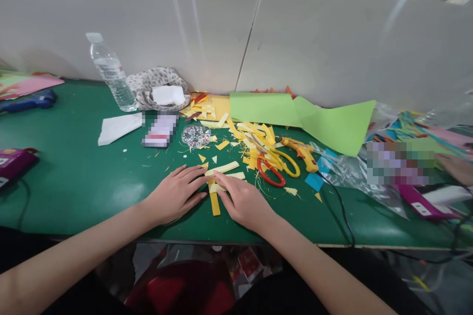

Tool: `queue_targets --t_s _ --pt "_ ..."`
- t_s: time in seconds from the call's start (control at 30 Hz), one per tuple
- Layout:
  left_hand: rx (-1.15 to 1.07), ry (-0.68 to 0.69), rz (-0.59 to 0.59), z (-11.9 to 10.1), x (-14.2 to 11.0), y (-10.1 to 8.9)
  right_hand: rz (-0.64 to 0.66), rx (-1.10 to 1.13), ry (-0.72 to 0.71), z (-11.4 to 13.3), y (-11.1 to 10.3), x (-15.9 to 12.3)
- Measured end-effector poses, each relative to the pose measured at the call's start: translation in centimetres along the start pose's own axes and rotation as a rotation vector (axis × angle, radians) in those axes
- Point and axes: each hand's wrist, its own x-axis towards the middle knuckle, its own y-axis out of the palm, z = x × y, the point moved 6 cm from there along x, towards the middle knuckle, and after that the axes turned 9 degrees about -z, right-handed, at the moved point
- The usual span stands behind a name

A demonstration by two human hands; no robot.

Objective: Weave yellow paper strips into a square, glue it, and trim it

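A small weave of paper strips lies on the green table between my hands. An orange-yellow strip (pixel 215 206) runs upright toward me, and pale yellow strips (pixel 227 168) cross it. My left hand (pixel 179 192) lies palm down at the left of the weave, fingers stretched out and their tips touching it. From the right, my right hand (pixel 244 202) rests over the strip ends, its index finger pressing on the crossing and its thumb apart beside it. Its other fingers are partly hidden. Scissors (pixel 271 177) with red and yellow handles lie behind, among paper cuttings (pixel 254 140).
A yellow glue gun (pixel 301 152) with a black cord lies to the right. Green paper sheets (pixel 266 110) lean near the wall. At the left stand a water bottle (pixel 113 76) and a phone (pixel 160 130). Another person's hand (pixel 456 167) is at the far right.
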Motion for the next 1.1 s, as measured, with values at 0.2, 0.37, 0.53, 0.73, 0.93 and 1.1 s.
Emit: queue_targets --t_s 0.2,0.37,0.53,0.73,0.93,1.1 --pt "0.023 -0.004 0.002 0.03 0.01 0.08 -0.042 -0.018 -0.025 0.14 0.04 -0.16" --pt "0.022 -0.006 -0.009 -0.03 0.02 -0.10 -0.059 -0.016 -0.014 0.18 -0.05 -0.23" --pt "0.027 -0.003 -0.012 -0.09 0.06 -0.06 -0.087 0.013 -0.003 0.06 -0.05 -0.31" --pt "0.067 0.001 -0.010 -0.18 0.07 -0.06 -0.100 0.025 0.010 -0.02 -0.03 -0.37" --pt "0.110 0.003 0.000 -0.24 0.02 0.01 -0.120 0.035 0.004 0.11 -0.18 -0.39" --pt "0.111 -0.010 0.008 -0.14 -0.03 0.08 -0.111 0.033 -0.015 0.19 -0.19 -0.46"
